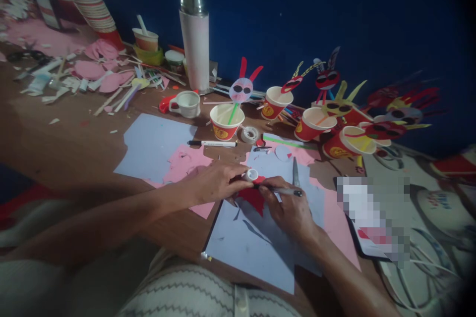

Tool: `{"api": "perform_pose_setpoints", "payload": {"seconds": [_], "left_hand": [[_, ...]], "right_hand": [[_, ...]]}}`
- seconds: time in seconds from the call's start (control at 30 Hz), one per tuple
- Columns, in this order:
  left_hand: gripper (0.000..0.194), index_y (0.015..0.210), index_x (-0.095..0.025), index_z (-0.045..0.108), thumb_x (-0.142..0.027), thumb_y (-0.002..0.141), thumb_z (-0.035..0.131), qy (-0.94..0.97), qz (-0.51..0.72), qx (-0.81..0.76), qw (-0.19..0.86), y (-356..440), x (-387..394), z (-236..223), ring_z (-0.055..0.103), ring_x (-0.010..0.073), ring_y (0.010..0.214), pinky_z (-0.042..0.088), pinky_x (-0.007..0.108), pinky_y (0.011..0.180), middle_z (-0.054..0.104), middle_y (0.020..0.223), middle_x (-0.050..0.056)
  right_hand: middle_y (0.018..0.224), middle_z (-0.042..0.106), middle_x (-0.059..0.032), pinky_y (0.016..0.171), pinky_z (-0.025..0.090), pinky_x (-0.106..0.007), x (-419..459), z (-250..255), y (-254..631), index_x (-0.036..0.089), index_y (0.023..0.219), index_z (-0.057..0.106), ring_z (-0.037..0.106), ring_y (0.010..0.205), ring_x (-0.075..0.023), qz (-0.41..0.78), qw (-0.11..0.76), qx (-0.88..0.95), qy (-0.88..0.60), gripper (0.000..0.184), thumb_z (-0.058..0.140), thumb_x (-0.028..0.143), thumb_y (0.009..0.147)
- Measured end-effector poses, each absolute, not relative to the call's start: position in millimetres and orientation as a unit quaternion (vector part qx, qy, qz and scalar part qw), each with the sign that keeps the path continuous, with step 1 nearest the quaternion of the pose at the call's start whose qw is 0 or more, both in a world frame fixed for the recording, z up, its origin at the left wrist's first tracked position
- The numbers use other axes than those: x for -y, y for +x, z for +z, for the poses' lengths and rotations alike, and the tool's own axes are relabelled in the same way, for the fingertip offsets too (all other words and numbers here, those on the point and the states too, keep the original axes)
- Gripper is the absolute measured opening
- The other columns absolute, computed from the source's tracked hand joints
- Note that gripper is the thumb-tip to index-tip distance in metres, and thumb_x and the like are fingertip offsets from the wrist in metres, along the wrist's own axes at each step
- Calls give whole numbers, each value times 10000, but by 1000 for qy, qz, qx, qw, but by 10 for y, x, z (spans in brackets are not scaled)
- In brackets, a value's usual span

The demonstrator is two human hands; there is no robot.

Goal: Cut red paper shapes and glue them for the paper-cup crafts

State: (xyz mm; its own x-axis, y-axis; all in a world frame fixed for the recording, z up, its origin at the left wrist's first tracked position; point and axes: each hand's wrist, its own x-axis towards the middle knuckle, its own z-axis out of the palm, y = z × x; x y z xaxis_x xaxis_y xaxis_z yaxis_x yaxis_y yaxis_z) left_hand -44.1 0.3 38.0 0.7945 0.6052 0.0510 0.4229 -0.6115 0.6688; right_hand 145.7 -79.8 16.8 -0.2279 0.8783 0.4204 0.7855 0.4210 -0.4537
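I see the right hand [292, 210], fingers closed round a pen [284, 190], at red paper [253, 200]; left hand [219, 181] pinches a white cylinder [252, 175] by its far edge. I'd brace the cylinder, stroking lightly.

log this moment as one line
left hand: at small white cylinder | right hand: holding pen | below: red paper
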Motion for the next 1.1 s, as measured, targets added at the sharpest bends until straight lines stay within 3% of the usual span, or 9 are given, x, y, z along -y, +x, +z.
{"api": "perform_pose_setpoints", "payload": {"seconds": [0.23,0.57,0.77,0.97,1.1], "left_hand": [[234,845,-154,598,-338,904,466,904,139,-275,295,-442,-12,342,576,147,656,373,240,567,628,725,13],[221,833,-157,592,-307,909,449,908,148,-276,278,-443,4,329,570,155,641,361,241,559,617,697,14],[200,824,-171,560,-329,905,468,906,143,-281,282,-449,26,348,584,161,654,380,240,591,621,713,8],[219,982,-225,545,-389,917,414,901,97,-333,259,-444,113,310,617,191,595,356,229,477,643,680,9],[235,1059,-240,519,-389,911,415,895,107,-362,239,-446,205,168,630,191,600,414,237,513,647,685,15]], "right_hand": [[685,642,-31,577,476,-297,884,120,1385,194,857,553,608,609,-171,48,318,789,-523,140,436,236,922],[750,674,-45,616,502,-319,873,81,1280,193,880,567,638,675,-185,72,333,788,-513,93,476,209,897],[684,644,-24,530,491,-271,899,199,1394,195,845,550,622,583,-163,88,353,753,-548,117,448,215,899],[533,590,25,450,457,-217,691,586,1685,210,831,527,622,524,-153,120,391,659,-631,135,429,246,916],[601,608,14,497,469,-218,328,711,1653,197,791,555,609,531,-132,205,366,682,-600,181,454,294,906]]}}
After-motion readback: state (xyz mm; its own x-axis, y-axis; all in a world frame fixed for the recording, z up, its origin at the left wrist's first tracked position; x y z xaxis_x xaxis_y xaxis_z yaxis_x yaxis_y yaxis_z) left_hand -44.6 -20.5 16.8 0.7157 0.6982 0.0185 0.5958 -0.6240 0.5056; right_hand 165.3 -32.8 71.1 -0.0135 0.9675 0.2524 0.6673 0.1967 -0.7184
